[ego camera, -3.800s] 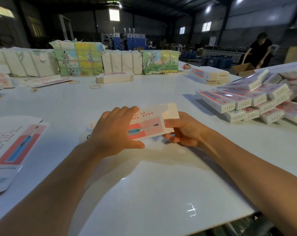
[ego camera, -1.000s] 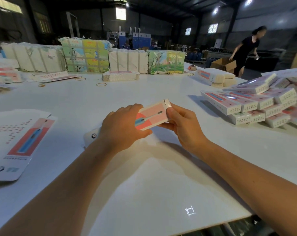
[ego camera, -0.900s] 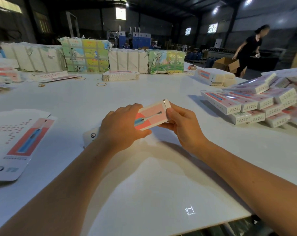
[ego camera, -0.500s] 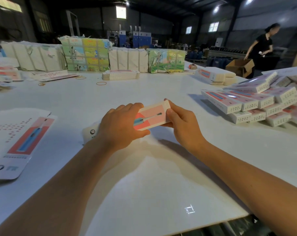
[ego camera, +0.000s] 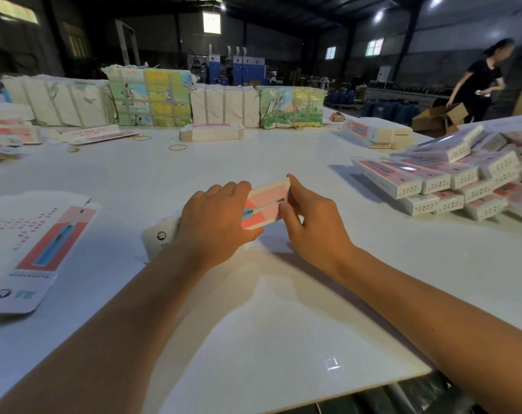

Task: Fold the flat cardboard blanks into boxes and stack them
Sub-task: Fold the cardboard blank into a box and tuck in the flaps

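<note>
A pink and white cardboard box [ego camera: 265, 203] with a toothbrush picture is held just above the white table [ego camera: 253, 339] in front of me. My left hand [ego camera: 214, 225] grips its middle and left part, hiding most of it; the box's white left end shows below my wrist. My right hand [ego camera: 310, 222] pinches the right end with curled fingers. A pile of folded boxes [ego camera: 451, 177] lies at the right. Flat blanks [ego camera: 35, 243] lie at the left.
Bundles of printed cardboard [ego camera: 152, 98] stand in a row along the table's far side, with a low stack of blanks [ego camera: 212, 132] and rubber bands [ego camera: 177, 147] before them. A person [ego camera: 477, 82] bends over a brown carton [ego camera: 439, 118] at the far right.
The blank's open end flap has been folded in, so the piece now looks like a closed box. My right hand has slid over the right end. The far person has walked right.
</note>
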Demonstrator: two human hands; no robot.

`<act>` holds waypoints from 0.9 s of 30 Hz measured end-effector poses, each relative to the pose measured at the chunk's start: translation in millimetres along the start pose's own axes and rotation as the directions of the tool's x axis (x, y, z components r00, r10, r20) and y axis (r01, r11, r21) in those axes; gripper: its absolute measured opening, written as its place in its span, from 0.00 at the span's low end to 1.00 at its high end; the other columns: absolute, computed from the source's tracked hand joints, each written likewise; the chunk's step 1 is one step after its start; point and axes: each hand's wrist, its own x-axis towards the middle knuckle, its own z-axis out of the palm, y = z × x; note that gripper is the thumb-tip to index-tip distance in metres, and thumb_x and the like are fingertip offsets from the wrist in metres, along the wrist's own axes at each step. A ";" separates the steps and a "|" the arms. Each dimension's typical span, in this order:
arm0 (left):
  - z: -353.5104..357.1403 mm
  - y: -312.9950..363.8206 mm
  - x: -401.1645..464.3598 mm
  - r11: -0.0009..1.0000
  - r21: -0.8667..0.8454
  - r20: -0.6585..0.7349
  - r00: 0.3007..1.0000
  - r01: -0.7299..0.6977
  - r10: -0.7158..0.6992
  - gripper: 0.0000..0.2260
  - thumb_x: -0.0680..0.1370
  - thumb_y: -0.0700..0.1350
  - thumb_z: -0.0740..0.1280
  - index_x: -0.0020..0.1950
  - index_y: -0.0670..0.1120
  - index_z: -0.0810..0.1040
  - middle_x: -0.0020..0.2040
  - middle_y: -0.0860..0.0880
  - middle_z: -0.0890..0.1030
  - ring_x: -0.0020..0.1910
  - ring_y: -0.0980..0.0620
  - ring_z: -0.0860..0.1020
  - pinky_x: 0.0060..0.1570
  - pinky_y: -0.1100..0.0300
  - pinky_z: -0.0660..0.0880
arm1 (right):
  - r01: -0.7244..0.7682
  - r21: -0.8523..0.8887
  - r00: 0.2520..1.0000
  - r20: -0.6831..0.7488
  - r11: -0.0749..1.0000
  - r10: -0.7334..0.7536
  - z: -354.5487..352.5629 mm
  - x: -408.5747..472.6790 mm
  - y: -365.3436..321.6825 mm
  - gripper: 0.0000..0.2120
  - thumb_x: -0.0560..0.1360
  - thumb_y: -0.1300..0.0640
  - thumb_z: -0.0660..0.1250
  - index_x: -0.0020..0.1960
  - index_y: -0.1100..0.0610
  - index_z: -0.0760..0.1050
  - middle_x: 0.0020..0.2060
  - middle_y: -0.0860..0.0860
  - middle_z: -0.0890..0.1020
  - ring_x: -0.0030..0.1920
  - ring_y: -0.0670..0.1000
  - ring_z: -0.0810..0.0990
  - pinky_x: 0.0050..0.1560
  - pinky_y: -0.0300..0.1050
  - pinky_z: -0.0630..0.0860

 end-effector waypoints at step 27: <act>-20.4 -0.5 0.7 0.982 0.186 0.268 0.963 -0.014 -0.037 0.31 0.68 0.68 0.66 0.64 0.55 0.64 0.56 0.54 0.75 0.51 0.52 0.73 0.47 0.58 0.68 | 0.243 -0.222 0.949 0.254 0.944 -0.185 3.9 4.2 17.0 0.35 0.74 0.59 0.68 0.76 0.56 0.55 0.72 0.59 0.64 0.70 0.59 0.62 0.66 0.52 0.67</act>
